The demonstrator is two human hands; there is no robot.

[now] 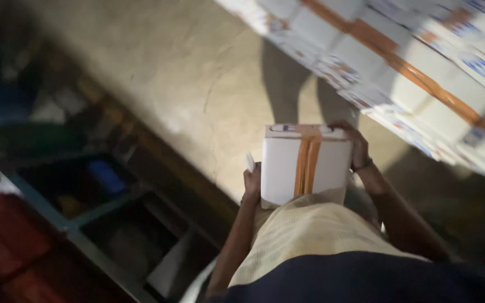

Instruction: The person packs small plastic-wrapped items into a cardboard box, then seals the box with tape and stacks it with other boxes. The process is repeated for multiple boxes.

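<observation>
I hold a white carton (287, 168) with an orange tape band down its middle, pressed against my chest. My left hand (252, 182) grips its left side, and a small white piece (249, 161) sticks up beside the fingers. On the far right corner of the carton my right hand (356, 147) is clasped, with a dark band on the wrist. The view is blurred.
A stack of similar white cartons (422, 67) with orange tape fills the upper right. Bare concrete floor (186, 73) lies ahead. A metal frame rack (68, 224) with dark compartments, a blue object (105, 174) and red shapes (1, 241) are at the left.
</observation>
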